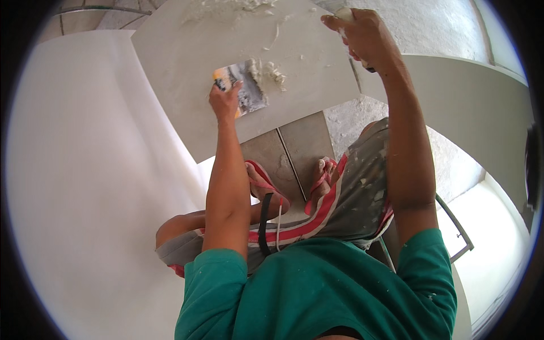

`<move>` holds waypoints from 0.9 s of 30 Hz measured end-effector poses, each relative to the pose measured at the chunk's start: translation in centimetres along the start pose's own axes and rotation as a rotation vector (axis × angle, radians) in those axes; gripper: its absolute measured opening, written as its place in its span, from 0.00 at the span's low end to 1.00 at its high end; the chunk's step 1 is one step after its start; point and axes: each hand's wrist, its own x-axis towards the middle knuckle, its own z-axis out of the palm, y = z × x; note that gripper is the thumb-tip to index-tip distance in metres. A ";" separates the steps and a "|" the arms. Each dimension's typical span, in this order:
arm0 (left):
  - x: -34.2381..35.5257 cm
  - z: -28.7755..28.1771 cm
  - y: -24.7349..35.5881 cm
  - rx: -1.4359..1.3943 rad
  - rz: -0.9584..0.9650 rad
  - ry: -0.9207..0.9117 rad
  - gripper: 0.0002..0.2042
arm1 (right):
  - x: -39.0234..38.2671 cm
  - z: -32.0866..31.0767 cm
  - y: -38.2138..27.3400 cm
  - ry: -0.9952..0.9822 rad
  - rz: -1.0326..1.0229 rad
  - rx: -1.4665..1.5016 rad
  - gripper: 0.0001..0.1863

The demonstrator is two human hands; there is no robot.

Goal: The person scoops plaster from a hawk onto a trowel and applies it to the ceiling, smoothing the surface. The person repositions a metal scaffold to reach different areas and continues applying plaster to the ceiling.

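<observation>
- Two hands work at a grey board [187,68].
- Left hand [225,101] grips a putty knife [245,86], its wide blade smeared with white plaster, flat on the board's middle.
- Right hand [362,35] clasps a pale object, unclear, at the board's far edge.

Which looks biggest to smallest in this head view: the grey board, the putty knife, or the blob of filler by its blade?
1. Grey board, by far the largest.
2. Putty knife, held in the left hand.
3. Blob of filler, smallest.
All lie on one surface, so nearness hardly skews this.
</observation>
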 end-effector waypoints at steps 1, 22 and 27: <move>-0.3 1.1 1.0 -0.033 0.042 -0.034 0.23 | 0.0 -0.1 0.2 0.005 0.016 0.007 0.21; -9.6 -5.4 -3.1 -0.463 -0.315 -0.047 0.18 | 0.5 -4.0 0.0 0.089 0.148 0.138 0.21; -11.2 -2.5 -2.4 -0.485 -0.297 -0.003 0.21 | 6.1 -4.9 12.4 0.025 -0.117 0.319 0.19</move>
